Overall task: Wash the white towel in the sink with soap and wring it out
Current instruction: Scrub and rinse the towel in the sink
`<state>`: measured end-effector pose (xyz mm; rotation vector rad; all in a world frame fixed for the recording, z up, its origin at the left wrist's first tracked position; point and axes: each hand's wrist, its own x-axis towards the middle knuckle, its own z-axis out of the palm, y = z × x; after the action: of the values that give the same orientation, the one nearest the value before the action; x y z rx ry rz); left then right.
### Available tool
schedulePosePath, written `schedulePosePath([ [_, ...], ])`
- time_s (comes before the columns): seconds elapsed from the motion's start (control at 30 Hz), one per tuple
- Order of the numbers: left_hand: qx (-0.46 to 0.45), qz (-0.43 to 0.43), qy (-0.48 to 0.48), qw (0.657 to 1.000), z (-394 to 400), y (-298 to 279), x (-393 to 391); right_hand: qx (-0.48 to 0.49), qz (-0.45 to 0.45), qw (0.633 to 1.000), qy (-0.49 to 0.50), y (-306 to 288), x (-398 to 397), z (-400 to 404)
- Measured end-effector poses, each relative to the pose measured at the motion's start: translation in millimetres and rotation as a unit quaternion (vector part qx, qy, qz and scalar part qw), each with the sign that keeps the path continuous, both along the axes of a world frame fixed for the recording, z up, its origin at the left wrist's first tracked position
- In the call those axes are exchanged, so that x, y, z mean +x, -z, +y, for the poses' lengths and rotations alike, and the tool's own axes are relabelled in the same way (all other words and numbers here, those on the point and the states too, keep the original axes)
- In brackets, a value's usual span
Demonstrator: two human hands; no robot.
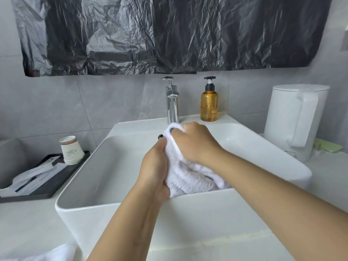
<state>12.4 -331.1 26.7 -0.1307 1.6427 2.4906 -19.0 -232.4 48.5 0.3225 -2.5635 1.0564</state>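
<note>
Now, from the head view, both hands hold the white towel [188,178] bunched over the sink [98,200]: left hand [156,166] grips its lower part, right hand [194,142] its upper end. It looks soft and probably heavy if wet; gripping both ends should suit wringing.

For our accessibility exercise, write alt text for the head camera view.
Two hands, left hand and right hand, grip a bunched white towel over a white sink. Behind stand a chrome tap and an amber soap bottle.

The pale worktop [28,219] carries the white sink [79,213], a black tray [56,187] at its left edge, and a white kettle [293,121] at its right edge.
</note>
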Motion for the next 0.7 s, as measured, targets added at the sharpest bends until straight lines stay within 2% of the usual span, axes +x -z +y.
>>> schedulePosePath([
  [0.1,0.000,0.015,-0.033,0.999,-1.8,6.0,-3.3,-0.013,-0.044,0.999,0.024,4.5,-19.1,-2.5],
  [0.23,-0.002,-0.019,-0.039,0.999,-3.6,6.7,-10.8,0.050,0.041,0.996,-0.056,13.9,25.8,4.2],
  [0.37,0.009,-0.036,0.005,0.999,0.1,2.8,-6.0,0.139,0.111,0.984,-0.028,8.0,37.8,6.5],
  [0.43,0.033,-0.018,0.000,0.999,-0.2,4.0,-6.2,0.091,0.088,0.992,0.001,5.7,20.1,-1.6],
  [0.5,0.030,0.003,-0.009,1.000,-2.0,5.0,-5.5,0.006,0.010,1.000,0.027,1.6,-2.7,-4.5],
  [0.57,0.016,0.006,-0.011,1.000,-1.9,4.4,-2.8,-0.032,-0.041,0.998,0.031,3.1,-15.7,-3.1],
  [0.63,0.010,-0.007,-0.019,1.000,-2.4,4.8,-3.4,-0.005,-0.026,1.000,0.010,7.5,-6.7,-0.8],
  [0.7,0.015,-0.017,-0.022,1.000,-3.3,4.6,-6.2,0.061,0.032,0.998,-0.009,12.5,20.4,2.9],
])
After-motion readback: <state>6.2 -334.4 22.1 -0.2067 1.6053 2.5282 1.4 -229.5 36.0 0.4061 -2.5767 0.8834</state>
